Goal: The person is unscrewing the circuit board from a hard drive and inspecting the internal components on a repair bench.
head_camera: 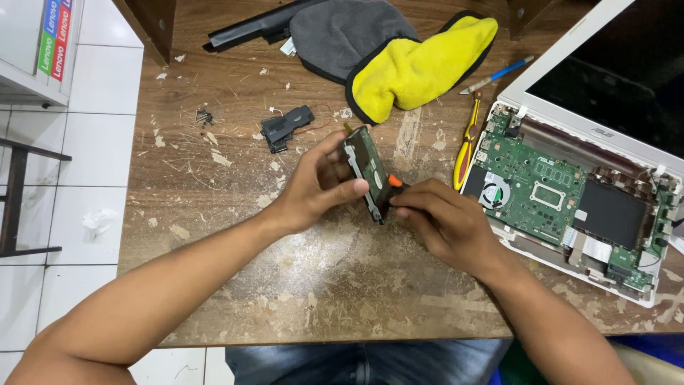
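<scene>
At frame centre, our left hand (317, 187) clamps a flat rectangular metal hard drive (368, 173) on edge above the worn wooden tabletop (342, 285); our right hand (445, 217) pinches an orange-handled screwdriver (394, 183) against it.

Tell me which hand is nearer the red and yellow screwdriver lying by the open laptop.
Right. The right hand sits just below-left of the screwdriver, apart from it. The left hand is farther left, on the other side of the hard drive it grips.
</scene>
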